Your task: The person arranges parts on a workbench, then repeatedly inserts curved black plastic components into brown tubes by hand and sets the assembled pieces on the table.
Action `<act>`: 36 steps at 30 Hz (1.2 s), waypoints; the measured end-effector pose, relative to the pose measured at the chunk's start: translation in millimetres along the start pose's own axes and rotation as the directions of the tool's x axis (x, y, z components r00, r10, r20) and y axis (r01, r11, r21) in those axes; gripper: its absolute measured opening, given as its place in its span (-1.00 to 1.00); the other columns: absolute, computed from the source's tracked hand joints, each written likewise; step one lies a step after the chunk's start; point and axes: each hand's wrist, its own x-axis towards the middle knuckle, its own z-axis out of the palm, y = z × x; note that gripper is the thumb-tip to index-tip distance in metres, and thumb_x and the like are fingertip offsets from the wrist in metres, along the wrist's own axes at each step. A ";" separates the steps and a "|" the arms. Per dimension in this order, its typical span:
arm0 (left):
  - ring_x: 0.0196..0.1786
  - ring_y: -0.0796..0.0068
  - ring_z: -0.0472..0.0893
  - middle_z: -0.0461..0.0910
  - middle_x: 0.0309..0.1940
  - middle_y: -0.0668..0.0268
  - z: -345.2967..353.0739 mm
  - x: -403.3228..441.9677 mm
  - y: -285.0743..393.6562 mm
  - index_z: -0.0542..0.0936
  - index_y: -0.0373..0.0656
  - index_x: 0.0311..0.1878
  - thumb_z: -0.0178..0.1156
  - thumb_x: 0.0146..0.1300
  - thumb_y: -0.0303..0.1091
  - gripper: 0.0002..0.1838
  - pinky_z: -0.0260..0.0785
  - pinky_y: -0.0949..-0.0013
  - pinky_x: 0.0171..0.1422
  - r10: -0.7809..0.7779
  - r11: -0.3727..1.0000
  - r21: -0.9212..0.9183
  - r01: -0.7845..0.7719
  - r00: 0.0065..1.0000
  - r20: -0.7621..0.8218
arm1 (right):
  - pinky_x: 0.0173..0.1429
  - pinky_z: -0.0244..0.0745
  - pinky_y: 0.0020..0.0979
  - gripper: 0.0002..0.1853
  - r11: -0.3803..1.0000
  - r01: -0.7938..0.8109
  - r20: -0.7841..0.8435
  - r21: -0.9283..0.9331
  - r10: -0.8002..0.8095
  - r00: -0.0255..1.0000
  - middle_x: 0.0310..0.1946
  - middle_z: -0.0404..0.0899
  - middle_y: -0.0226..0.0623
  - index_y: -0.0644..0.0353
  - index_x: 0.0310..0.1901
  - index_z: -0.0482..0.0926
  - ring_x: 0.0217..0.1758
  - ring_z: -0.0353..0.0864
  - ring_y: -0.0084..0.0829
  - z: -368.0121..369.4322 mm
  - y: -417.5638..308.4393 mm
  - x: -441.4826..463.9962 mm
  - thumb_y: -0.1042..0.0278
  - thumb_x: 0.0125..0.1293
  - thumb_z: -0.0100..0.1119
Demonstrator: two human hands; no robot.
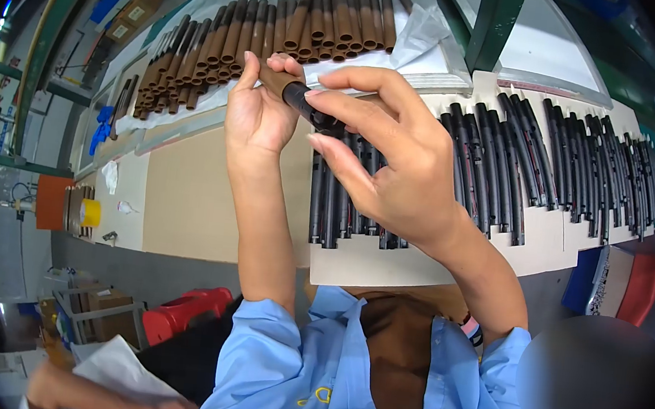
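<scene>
Fingers of the left hand (255, 123) grip a brown cylindrical tube (275, 80); the right hand's (414, 162) curled fingers touch its black end section (299, 101), grip uncertain; adjustment calls for coaxial alignment.

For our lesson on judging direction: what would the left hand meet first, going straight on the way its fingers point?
Probably the pile of brown tubes beyond the left hand, though depth is unclear and it might pass above them.

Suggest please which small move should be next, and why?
Perhaps bring the thumb of the right hand onto the glossy black cylindrical piece: its fingertips are already at this piece, but the thumb looks apart, while the left hand steadies the matte brown round tube adjoining it.
</scene>
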 end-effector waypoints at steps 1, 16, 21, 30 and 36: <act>-0.23 0.29 0.46 0.42 -0.40 0.19 0.2 -0.8 1.1 0.33 -0.28 -0.26 -0.02 0.42 -0.16 -0.68 0.44 0.28 0.03 0.003 1.000 -0.008 -0.003 1.000 0.001 | -0.26 0.60 -0.38 -0.62 1.000 -0.002 0.001 0.000 0.002 1.000 -0.07 0.53 -0.16 0.27 -0.13 0.53 -0.27 0.65 -0.26 1.4 0.3 -1.1 0.60 -0.07 0.36; -0.22 0.26 0.48 0.43 -0.39 0.20 12.4 -15.3 -0.3 0.35 -0.28 -0.25 -0.03 0.43 -0.11 -0.65 0.44 0.25 0.05 0.071 0.997 0.040 -0.072 0.997 0.033 | -0.33 0.55 -0.47 -0.59 0.998 -0.057 -0.103 0.000 0.056 0.993 -0.33 0.62 -0.27 0.25 -0.16 0.55 -0.39 0.64 -0.43 4.3 2.3 -3.1 0.49 -0.10 0.47; -0.23 0.28 0.49 0.43 -0.39 0.22 20.4 -17.9 -3.8 0.36 -0.27 -0.23 -0.05 0.44 -0.11 -0.66 0.43 0.22 0.07 0.102 0.992 0.060 -0.107 0.991 0.086 | -0.42 0.49 -0.45 -0.62 0.998 -0.058 -0.120 -0.003 0.058 0.991 -0.39 0.58 -0.30 0.22 -0.18 0.55 -0.48 0.59 -0.43 0.6 4.4 -6.2 0.44 -0.08 0.46; -0.27 0.37 0.40 0.36 -0.38 0.25 34.7 -25.8 -13.9 0.36 -0.25 -0.17 -0.07 0.44 -0.19 -0.73 0.34 0.22 0.02 0.251 0.958 0.116 -0.261 0.963 0.096 | -0.43 0.46 -0.47 -0.65 0.993 -0.121 -0.147 -0.017 0.117 0.982 -0.44 0.55 -0.31 0.23 -0.21 0.54 -0.52 0.53 -0.43 -1.3 3.1 -16.9 0.43 -0.06 0.46; -0.29 0.40 0.39 0.36 -0.38 0.28 37.8 -29.5 -16.5 0.37 -0.22 -0.16 -0.08 0.44 -0.19 -0.74 0.34 0.24 -0.03 0.252 0.953 0.139 -0.269 0.959 0.131 | -0.34 0.50 -0.40 -0.63 0.999 0.001 -0.196 -0.053 -0.011 0.980 -0.38 0.59 -0.30 0.20 -0.25 0.54 -0.38 0.59 -0.29 1.5 8.6 -22.3 0.56 -0.17 0.43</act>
